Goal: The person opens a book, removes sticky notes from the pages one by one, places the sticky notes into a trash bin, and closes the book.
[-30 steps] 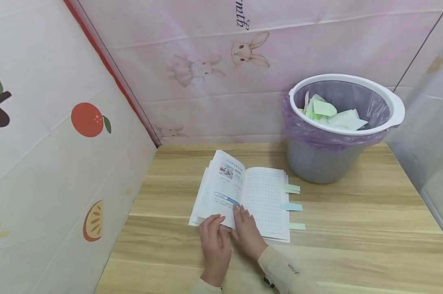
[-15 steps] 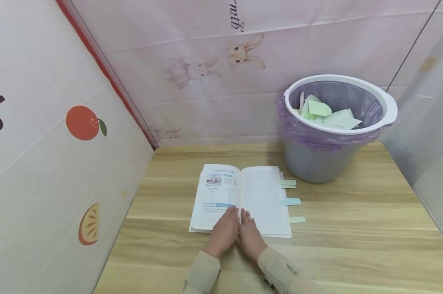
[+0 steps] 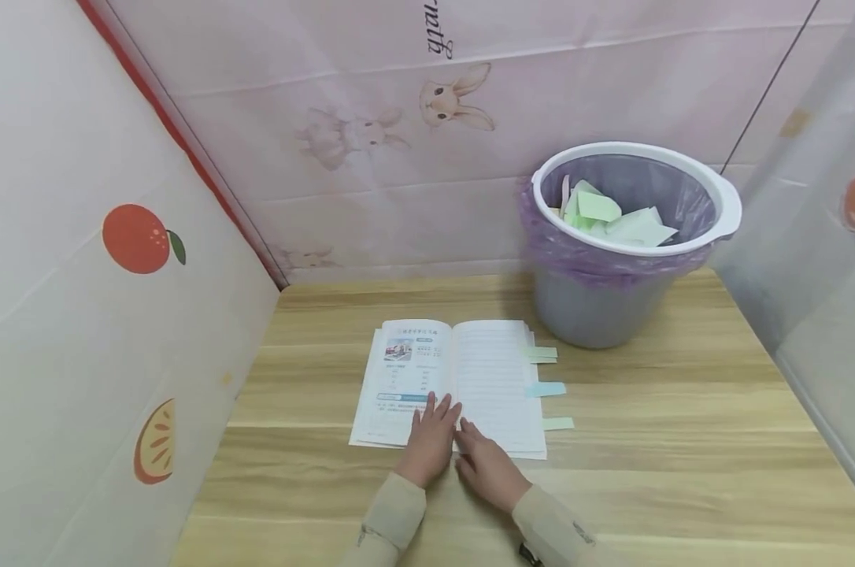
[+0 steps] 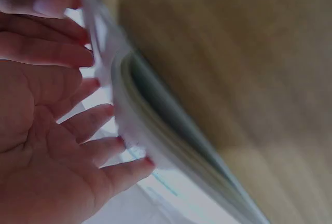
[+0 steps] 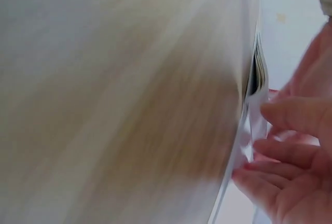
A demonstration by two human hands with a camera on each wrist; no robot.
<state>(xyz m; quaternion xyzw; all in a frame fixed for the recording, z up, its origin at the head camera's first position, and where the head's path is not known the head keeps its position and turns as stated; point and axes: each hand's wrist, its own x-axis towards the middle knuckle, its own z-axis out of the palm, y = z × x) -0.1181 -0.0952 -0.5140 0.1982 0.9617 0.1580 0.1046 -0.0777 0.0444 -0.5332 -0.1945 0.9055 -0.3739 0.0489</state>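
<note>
Touches open white printed paper book [image 3: 451, 366] over its near edge with left hand [image 3: 431, 442] and right hand [image 3: 494, 472], both unclenched, fingers relaxed, on pale wood-grain tabletop [image 3: 654, 465].

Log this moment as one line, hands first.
left hand: fingers on left page; right hand: at fold's near end; book: open on table; bin: beyond book, papers inside

Purple-lined grey bin [image 3: 590, 315] holds pale green papers [image 3: 600, 207] near pink wall [image 3: 399, 216]
</note>
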